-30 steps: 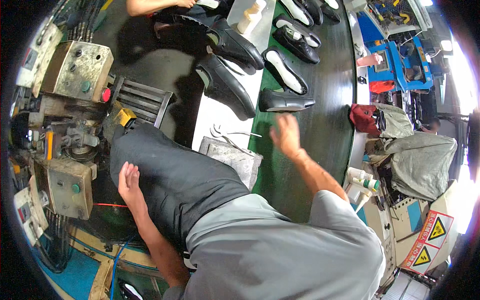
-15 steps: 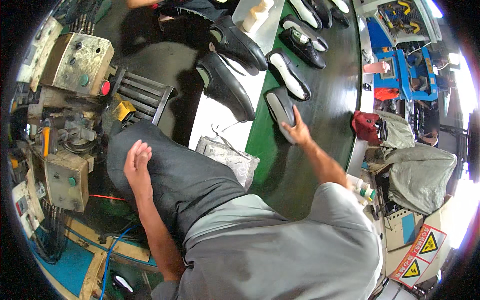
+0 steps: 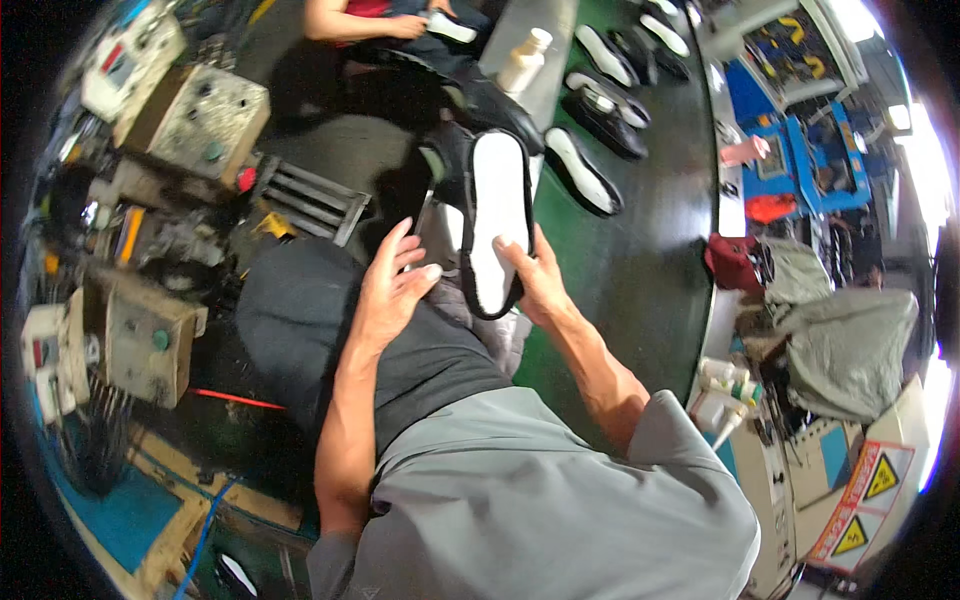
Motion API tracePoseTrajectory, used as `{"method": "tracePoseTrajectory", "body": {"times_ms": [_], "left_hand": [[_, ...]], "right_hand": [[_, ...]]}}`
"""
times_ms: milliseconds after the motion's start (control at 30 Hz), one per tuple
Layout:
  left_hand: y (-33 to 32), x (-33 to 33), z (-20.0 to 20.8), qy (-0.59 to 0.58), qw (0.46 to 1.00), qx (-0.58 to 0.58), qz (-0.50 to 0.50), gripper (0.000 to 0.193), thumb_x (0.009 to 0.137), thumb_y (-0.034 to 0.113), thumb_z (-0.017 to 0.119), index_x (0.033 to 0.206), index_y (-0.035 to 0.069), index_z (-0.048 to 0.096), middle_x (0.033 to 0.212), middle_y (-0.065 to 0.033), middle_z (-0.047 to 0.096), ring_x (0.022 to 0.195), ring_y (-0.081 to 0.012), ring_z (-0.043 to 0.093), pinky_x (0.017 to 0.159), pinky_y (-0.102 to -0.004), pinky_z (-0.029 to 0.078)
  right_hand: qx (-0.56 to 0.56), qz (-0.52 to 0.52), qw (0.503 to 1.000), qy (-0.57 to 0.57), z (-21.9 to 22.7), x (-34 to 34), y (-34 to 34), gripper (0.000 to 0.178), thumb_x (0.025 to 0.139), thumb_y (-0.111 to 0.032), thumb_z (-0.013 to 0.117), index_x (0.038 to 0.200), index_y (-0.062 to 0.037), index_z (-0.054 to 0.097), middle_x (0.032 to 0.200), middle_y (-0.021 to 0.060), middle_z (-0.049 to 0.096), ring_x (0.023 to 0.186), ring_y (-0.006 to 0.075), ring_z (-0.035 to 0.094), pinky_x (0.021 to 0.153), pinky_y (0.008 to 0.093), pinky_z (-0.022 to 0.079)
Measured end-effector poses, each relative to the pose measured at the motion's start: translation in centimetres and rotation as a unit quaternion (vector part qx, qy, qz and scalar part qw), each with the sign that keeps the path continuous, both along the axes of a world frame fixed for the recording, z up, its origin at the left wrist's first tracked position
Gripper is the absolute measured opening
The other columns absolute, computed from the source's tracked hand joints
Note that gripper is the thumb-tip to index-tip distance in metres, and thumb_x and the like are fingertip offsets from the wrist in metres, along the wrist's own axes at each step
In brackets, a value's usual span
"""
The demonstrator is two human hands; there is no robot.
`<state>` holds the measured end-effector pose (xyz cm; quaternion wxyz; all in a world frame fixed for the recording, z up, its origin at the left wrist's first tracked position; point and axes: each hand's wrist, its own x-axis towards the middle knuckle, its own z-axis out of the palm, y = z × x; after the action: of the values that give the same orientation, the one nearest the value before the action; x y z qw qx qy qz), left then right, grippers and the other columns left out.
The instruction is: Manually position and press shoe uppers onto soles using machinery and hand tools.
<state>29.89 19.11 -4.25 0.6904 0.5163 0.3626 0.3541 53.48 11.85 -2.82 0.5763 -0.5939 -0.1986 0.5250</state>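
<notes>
A shoe sole (image 3: 497, 200), white across its face with a black rim, is raised in front of me. My right hand (image 3: 541, 283) grips its near right edge, the thumb lying on the white face. Just left of the sole, my left hand (image 3: 388, 295) holds nothing, its fingers spread and its thumb pointing toward the sole. Behind the sole are black shoes (image 3: 503, 118) on a pale metal ledge, partly hidden by it. Another white-faced sole (image 3: 583, 172) lies on the dark green conveyor belt (image 3: 665, 230), right of my right hand.
Several more soles and a black shoe (image 3: 603, 118) lie farther up the belt. A pale bottle (image 3: 524, 62) stands on the ledge. Ahead, another person's hand (image 3: 405, 27) is near a white-faced piece. Machine control boxes (image 3: 195, 120) and a slatted metal rack (image 3: 312, 200) are at left.
My right hand has lifted the sole off the belt and brought it left, its white face now showing. My left hand has moved right, up beside the sole, fingers spreading.
</notes>
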Motion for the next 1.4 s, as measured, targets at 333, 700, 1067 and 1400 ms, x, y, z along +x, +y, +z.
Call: {"method": "tracePoseTrajectory", "body": {"times_ms": [333, 700, 1067, 1400], "left_hand": [[-4.2, -11.7, 2.2, -0.017, 0.964, 0.023, 0.264, 0.073, 0.100, 0.024, 0.081, 0.157, -0.004, 0.046, 0.140, -0.0142, 0.066, 0.126, -0.0202, 0.064, 0.109, -0.0353, 0.050], [-8.6, -17.0, 0.9, -0.030, 0.947, -0.086, 0.307, 0.065, 0.096, 0.000, 0.064, 0.159, -0.004, 0.047, 0.143, -0.0129, 0.065, 0.128, -0.0203, 0.064, 0.112, -0.0344, 0.048], [-2.8, -20.6, 2.8, -0.013, 0.962, -0.057, 0.268, 0.060, 0.101, 0.025, 0.076, 0.153, 0.001, 0.060, 0.141, -0.0094, 0.065, 0.126, -0.0166, 0.060, 0.113, -0.0306, 0.044], [-2.7, -19.9, 3.3, 0.057, 0.957, 0.021, 0.282, 0.059, 0.101, 0.026, 0.078, 0.151, 0.000, 0.061, 0.139, -0.0122, 0.066, 0.126, -0.0201, 0.062, 0.111, -0.0344, 0.047]], "right_hand": [[0.038, 0.329, 0.942, 0.055, 2.3, -16.8, 5.8, 0.076, 0.099, -0.018, 0.080, 0.162, 0.0004, 0.041, 0.138, 0.0151, 0.067, 0.123, 0.0212, 0.066, 0.106, 0.0366, 0.055], [-0.022, 0.451, 0.890, 0.056, 0.8, -18.9, 4.7, 0.086, 0.097, -0.024, 0.084, 0.165, 0.0026, 0.039, 0.141, 0.0180, 0.067, 0.122, 0.0231, 0.067, 0.105, 0.0362, 0.054], [0.075, 0.590, 0.784, -0.178, 1.6, -16.4, 4.2, 0.100, 0.096, -0.051, 0.080, 0.169, -0.0006, 0.033, 0.163, 0.0311, 0.047, 0.154, 0.0408, 0.045, 0.127, 0.0453, 0.036], [0.081, 0.611, 0.771, -0.159, 5.7, -22.4, 11.4, 0.084, 0.097, -0.038, 0.083, 0.162, 0.0003, 0.046, 0.152, 0.0278, 0.060, 0.142, 0.0374, 0.057, 0.119, 0.0465, 0.044]]}}
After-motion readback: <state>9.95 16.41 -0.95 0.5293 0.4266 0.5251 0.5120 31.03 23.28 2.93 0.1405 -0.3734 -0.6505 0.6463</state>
